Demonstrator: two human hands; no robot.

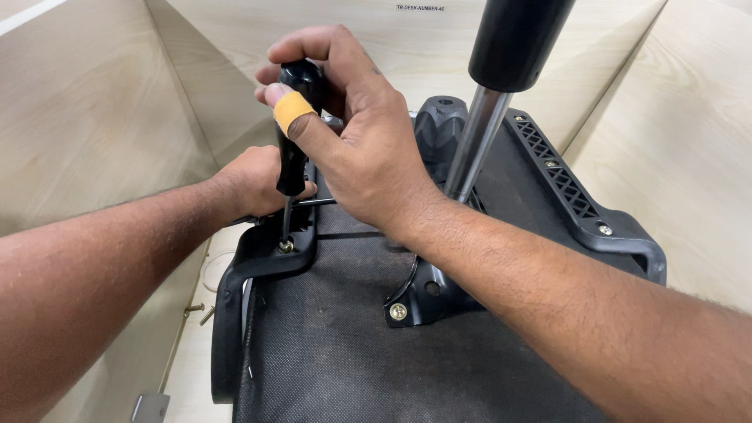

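In the head view, the right hand (352, 149) is closing around the black handle of a screwdriver (294, 133), fingers curled over the rounded top, one finger wearing an orange bandage. The tool is standing nearly upright, its thin shaft running straight down below the palm to a brass-coloured screw (287, 246) seated in the black armrest bracket (266, 262). The left hand (254, 184) is sitting just behind the screwdriver's lower handle, wrapped loosely about the bracket; its fingers are hidden, so how tightly it is gripping I cannot tell.

To the right of the right wrist, the chrome gas-lift column (476, 141) is rising from the seat plate (419, 294), which is showing another bolt (398, 312) on its near corner. Beyond it the second armrest bracket (583, 207) is lying along the far edge of the upturned seat underside (345, 345). Two loose screws (200, 311) are resting on the wooden surface (86, 125) below the left forearm.

As a judgement: the shaft is leaning slightly, so the tip could be camming out of the screw head and rounding it, or skidding toward the left hand so close beside it. The bracket is sitting at the seat's edge; if the left hand is easing off, it could be shifting and cross-threading the screw. The loose screws are near enough to be knocked away by the forearm.
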